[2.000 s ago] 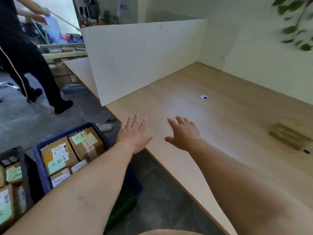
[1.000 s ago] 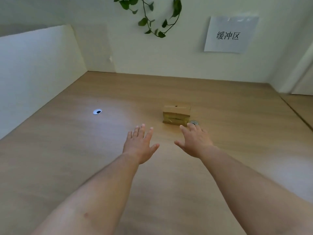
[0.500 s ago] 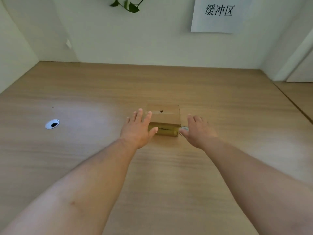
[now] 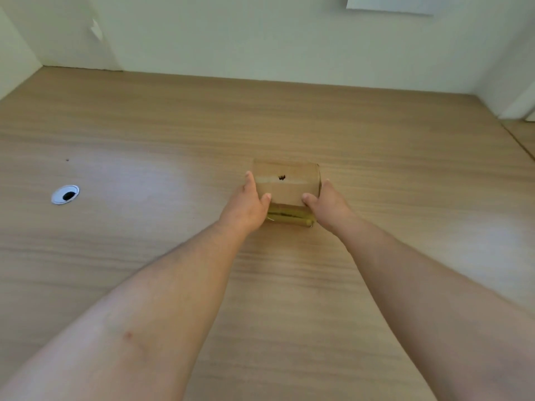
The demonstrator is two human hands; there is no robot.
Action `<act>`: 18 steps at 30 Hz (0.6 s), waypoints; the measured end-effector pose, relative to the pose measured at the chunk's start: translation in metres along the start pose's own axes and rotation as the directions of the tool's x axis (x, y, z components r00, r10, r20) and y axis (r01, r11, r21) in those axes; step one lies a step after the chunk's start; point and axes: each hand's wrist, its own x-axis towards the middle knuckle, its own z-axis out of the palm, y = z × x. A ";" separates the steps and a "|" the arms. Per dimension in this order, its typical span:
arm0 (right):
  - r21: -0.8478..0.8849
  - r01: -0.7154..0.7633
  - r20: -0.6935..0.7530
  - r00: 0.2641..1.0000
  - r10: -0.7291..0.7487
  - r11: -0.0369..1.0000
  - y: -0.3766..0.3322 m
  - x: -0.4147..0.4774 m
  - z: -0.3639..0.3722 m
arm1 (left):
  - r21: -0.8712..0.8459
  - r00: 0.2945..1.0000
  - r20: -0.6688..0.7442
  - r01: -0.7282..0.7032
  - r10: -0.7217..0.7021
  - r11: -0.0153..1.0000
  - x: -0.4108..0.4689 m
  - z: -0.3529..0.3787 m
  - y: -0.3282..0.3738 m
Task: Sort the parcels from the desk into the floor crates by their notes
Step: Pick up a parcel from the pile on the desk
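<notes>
One small brown cardboard parcel (image 4: 286,180) sits near the middle of the wooden desk (image 4: 144,134). A small dark mark shows on its top, and yellowish tape runs along its near side. My left hand (image 4: 246,206) grips the parcel's left side, thumb laid over the top near edge. My right hand (image 4: 328,205) grips the right side in the same way. No note is visible on the faces that show. The floor crates are out of view.
A round white cable grommet (image 4: 65,194) is set into the desk at the left. White partition walls close the desk at the back and both sides. The lower edge of a paper sign (image 4: 388,5) hangs on the back wall.
I turned from the floor crates to the desk. Both hands moved forward from open and apart to either side of the parcel and closed on it.
</notes>
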 end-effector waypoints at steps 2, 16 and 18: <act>0.021 0.007 0.015 1.000 -0.008 1.000 0.002 -0.008 -0.001 | -0.059 1.000 -0.008 -0.002 0.002 0.998 -0.007 -0.001 0.000; 0.033 0.141 0.125 0.982 -0.144 0.989 0.015 -0.120 -0.025 | -0.292 0.997 0.002 0.080 -0.083 0.953 -0.131 -0.016 -0.004; 0.033 0.149 0.100 0.983 -0.152 0.988 0.011 -0.140 -0.027 | -0.321 0.992 -0.030 0.108 -0.124 0.941 -0.154 -0.018 -0.003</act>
